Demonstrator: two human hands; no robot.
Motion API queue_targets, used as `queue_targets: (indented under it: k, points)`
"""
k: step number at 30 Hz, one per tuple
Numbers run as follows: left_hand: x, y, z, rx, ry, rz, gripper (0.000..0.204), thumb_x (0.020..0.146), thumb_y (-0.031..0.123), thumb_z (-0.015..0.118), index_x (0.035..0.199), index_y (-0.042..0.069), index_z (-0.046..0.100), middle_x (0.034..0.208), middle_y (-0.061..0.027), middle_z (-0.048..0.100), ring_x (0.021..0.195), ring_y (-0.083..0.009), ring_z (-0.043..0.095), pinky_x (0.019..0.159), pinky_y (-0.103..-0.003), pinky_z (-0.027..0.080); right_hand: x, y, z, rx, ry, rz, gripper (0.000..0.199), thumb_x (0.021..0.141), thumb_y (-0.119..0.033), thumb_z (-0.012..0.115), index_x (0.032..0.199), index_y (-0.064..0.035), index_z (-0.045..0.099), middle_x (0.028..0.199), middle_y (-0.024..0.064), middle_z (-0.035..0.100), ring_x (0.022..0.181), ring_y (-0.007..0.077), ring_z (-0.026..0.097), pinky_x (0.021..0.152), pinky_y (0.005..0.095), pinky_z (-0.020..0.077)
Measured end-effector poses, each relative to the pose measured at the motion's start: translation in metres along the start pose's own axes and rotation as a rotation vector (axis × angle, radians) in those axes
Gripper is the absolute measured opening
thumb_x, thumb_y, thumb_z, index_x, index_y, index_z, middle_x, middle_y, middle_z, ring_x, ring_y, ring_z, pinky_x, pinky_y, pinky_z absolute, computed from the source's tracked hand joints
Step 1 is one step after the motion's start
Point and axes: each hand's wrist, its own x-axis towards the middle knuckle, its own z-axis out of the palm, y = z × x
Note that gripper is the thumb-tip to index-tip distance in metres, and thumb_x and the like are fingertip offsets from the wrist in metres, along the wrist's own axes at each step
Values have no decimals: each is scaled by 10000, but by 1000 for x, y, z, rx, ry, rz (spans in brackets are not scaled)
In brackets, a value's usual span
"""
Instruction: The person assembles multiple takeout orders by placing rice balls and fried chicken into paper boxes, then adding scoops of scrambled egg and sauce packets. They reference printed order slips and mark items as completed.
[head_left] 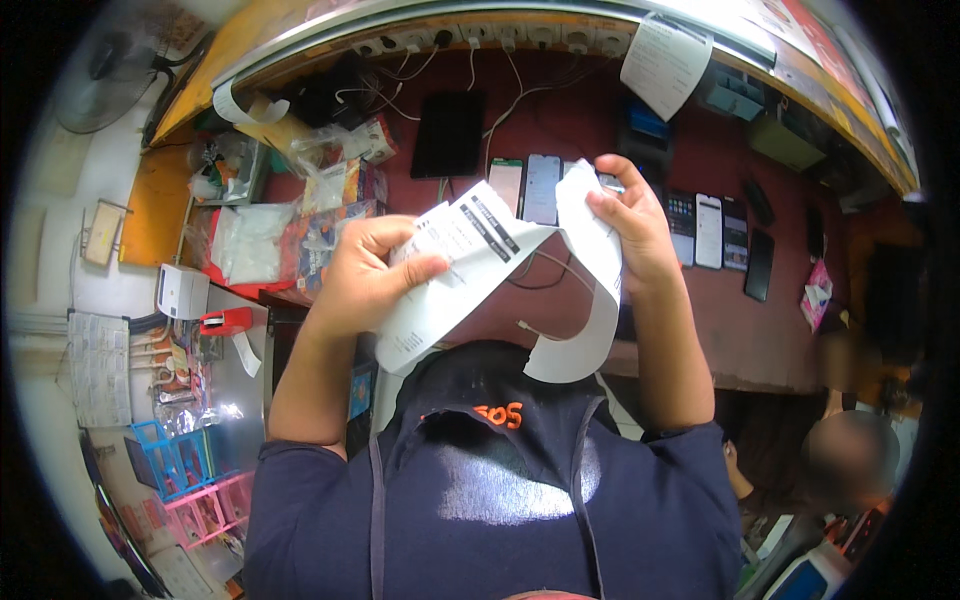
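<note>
Printed paper receipts are held up in front of me over the near edge of the dark red table. My left hand (375,270) pinches a wide white receipt (450,260) with dark printed bands, its thumb lying on top. Between thumb and fingers, my right hand (632,215) grips the upper end of another receipt strip (590,225), which hangs down and curls forward at its lower end. The two papers meet at a ragged edge near the middle; I cannot tell whether they are still joined there.
Several phones (708,230) and a black tablet (447,133) lie on the table (600,330). Charging cables run from a row of sockets (510,38) at the back. Plastic-wrapped packs (250,240) fill the left side. Another person (850,455) is at the lower right.
</note>
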Motion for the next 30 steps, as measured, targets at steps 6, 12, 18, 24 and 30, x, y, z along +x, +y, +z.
queue_targets:
  k: [6,12,18,24,30]
  points:
    - [75,19,25,-276,264,240,156,980,139,705,1039,-2,677,924,-67,742,785,-82,672,704,-241,550,21,10,-50,-95,372,-156,464,952,-24,675,1342,-57,426,1003,129,687,880,158,677,779,293,574]
    - [147,17,52,-319,360,426,187,990,146,702,1074,-12,647,990,-76,731,863,-77,659,778,-245,544,37,-26,-21,-692,247,-626,139,964,5,608,1048,-23,715,967,85,686,812,163,637,728,300,503]
    - [200,-10,77,-404,487,471,206,994,172,710,1070,-3,633,1003,-49,713,873,-62,625,785,-238,518,77,-80,42,-1257,42,-971,484,808,118,591,1262,-24,681,1167,176,630,832,302,679,757,360,555]
    - [213,-27,77,-356,522,352,287,992,244,719,1089,-12,634,999,-48,705,867,-62,612,772,-232,506,127,-90,69,-1788,-6,-703,487,824,23,615,1311,3,609,1365,219,545,976,395,700,871,437,579]
    - [198,-44,61,-371,619,319,430,1017,249,667,1303,-58,572,1144,-122,684,1010,-110,624,891,-275,508,122,-100,79,-2064,154,-583,495,784,43,659,1271,106,594,1348,226,560,1074,345,700,867,372,604]
